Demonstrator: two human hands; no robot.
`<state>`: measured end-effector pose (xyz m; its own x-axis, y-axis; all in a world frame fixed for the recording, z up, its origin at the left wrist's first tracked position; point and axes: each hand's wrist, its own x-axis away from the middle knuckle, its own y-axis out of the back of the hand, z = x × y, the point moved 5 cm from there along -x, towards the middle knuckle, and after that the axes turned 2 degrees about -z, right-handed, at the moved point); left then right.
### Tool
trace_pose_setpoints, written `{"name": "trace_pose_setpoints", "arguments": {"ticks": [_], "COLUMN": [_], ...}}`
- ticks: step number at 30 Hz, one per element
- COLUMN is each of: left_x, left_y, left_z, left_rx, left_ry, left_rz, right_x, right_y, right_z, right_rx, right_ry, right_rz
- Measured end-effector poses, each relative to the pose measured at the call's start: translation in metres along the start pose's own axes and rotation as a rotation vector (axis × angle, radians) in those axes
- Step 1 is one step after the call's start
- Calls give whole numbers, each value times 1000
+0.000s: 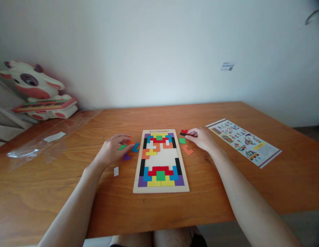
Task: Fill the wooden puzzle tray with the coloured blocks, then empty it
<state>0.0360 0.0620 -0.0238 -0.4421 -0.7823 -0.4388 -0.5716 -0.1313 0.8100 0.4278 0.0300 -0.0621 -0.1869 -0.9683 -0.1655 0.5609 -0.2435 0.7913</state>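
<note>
A wooden puzzle board (161, 188) lies in front of me, filled with coloured block pieces at its far and near ends and bare across the middle. My left hand (113, 148) rests left of the board, fingers curled over loose pieces: orange, green (122, 147), blue (135, 147) and purple (127, 157). My right hand (202, 138) sits right of the board, its fingertips pinching a dark piece (183, 134) beside a red one (184, 131). A green piece (182, 140) and an orange piece (187, 149) lie just in front of that hand.
A printed pattern sheet (244, 141) lies to the right on the wooden table (226, 192). A clear plastic bag (46, 142) lies at the left, a small white piece (116, 171) near my left wrist. A plush cow toy (36, 91) sits at the far left.
</note>
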Motion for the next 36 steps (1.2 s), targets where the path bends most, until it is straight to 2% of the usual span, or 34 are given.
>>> {"name": "trace_pose_setpoints", "arguments": {"ticks": [3, 7, 16, 23, 26, 29, 31, 36], "left_x": [1, 2, 1, 4, 4, 4, 4, 6], "left_y": [-1, -5, -8, -13, -16, -18, -19, -23], "left_z": [7, 12, -18, -22, -21, -19, -17, -14], "left_rx": [-148, -294, -99, -100, -93, -78, -78, -90], "left_ry": [16, -40, -208, -266, -272, -271, -270, -264], "left_rz": [17, 98, 144, 186, 194, 182, 180, 187], "right_x": [0, -1, 0, 3, 2, 4, 8, 24], "right_y": [0, 1, 2, -3, -3, 3, 5, 0], "right_z": [-2, -4, -3, 0, 0, 12, 28, 73], "right_rx": [-44, -90, -56, -128, -112, -91, -140, -245], "right_ry": [-50, -78, -127, -144, -134, -44, 67, 302], "right_rz": [37, 81, 157, 209, 129, -54, -115, -36]}}
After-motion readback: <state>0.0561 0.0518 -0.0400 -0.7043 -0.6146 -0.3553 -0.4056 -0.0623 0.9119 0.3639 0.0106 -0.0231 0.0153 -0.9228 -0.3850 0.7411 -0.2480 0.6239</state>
